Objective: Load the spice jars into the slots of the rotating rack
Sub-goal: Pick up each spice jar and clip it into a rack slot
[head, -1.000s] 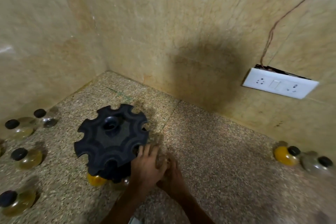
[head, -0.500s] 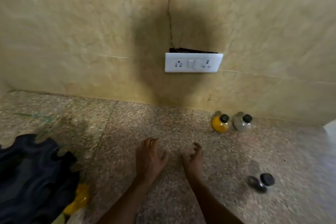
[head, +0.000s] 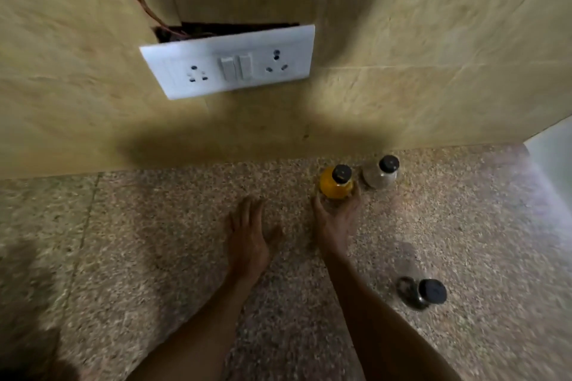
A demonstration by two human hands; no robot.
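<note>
A yellow spice jar with a black cap stands on the speckled counter near the wall. My right hand reaches it from the front, with thumb and fingers curled around its base on both sides. Just right of it stands a clear jar with pale contents and a black cap, untouched. A dark-filled jar with a black cap sits nearer, to the right of my right forearm. My left hand is flat and empty, left of the right hand. The rack is out of view.
The tiled wall rises just behind the jars, with a loose white socket plate and a wire hanging from it. A white surface borders the counter's right end. A dark blurred shape lies at the lower-left corner.
The view swung right, away from the black rack. Both hands left the rack, and my right hand travelled forward to the yellow jar and curled around it.
</note>
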